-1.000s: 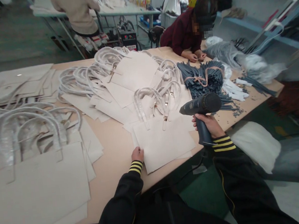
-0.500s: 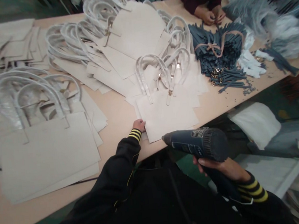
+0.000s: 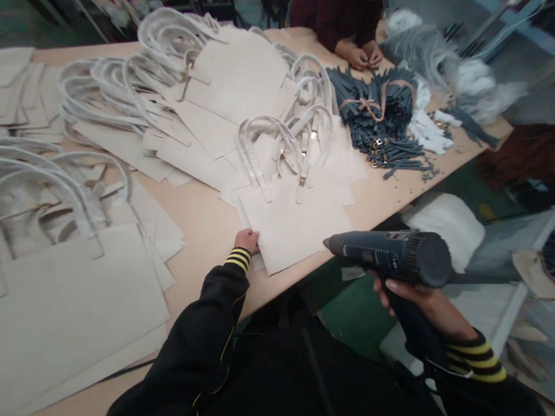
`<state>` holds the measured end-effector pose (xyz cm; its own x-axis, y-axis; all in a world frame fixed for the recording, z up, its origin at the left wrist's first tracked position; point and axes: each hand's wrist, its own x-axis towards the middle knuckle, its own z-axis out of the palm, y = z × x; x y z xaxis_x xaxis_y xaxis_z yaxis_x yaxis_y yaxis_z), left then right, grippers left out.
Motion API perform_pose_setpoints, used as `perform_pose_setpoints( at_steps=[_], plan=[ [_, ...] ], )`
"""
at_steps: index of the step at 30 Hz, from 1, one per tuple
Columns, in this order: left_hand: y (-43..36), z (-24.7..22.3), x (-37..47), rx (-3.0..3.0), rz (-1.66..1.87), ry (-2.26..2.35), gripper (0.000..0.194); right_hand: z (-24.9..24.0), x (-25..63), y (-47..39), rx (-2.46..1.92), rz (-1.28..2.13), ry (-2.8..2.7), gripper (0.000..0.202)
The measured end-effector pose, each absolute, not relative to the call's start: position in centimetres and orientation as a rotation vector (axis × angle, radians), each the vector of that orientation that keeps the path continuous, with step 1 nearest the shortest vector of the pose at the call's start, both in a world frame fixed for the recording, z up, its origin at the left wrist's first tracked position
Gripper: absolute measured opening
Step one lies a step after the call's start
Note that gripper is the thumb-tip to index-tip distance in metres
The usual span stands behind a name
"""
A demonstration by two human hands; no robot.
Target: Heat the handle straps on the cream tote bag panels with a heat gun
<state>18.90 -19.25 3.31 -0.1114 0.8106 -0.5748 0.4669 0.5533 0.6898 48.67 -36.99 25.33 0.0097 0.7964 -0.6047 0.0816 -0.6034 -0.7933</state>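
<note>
My left hand (image 3: 247, 239) is closed on the left edge of a beige bag panel (image 3: 294, 235) lying near the table's front edge. The panel has wrapped handles (image 3: 253, 165) and a small buckled strap (image 3: 301, 186). Wrapped round the grip of a dark blue heat gun (image 3: 383, 250), my right hand (image 3: 424, 305) keeps it beyond the table's front edge. The gun's nozzle points left, close to the panel's lower right part. I cannot tell whether it touches.
More beige panels with handles (image 3: 71, 297) lie at left, with a heap (image 3: 246, 68) at the back. A bundle of dark straps (image 3: 371, 112) with buckles sits at right, near a co-worker's hands (image 3: 361, 55). White bags (image 3: 447, 225) stand below the table's right edge.
The heat gun has moved right along the panel's lower edge, from near its left corner toward the right. My left hand stays on the panel's edge. The view has shifted slightly.
</note>
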Motion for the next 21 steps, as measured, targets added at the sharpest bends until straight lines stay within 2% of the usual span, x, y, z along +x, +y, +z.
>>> perform_pose_setpoints(
  at_steps=[4,9,14,18,21],
  plan=[
    [-17.6,3.5,18.9,1.242,0.425,1.847,0.018,25.7,51.1,-36.1,-1.746,1.368,-0.766,0.035],
    [-15.9,3.5,19.5,1.321,0.403,1.974,0.018,24.9,51.9,-35.1,-1.780,1.327,-0.725,0.036],
    [-15.3,4.3,20.6,1.235,0.578,2.023,0.012,24.0,51.2,-34.8,-1.826,1.198,-0.679,0.039],
    [-14.1,7.6,19.7,1.271,0.721,1.986,0.017,25.0,50.7,-35.5,-1.750,1.315,-0.656,0.039],
    [-12.2,12.0,14.1,1.479,0.872,1.925,0.019,25.9,50.4,-35.6,-1.759,1.318,-0.584,0.044]
  ],
)
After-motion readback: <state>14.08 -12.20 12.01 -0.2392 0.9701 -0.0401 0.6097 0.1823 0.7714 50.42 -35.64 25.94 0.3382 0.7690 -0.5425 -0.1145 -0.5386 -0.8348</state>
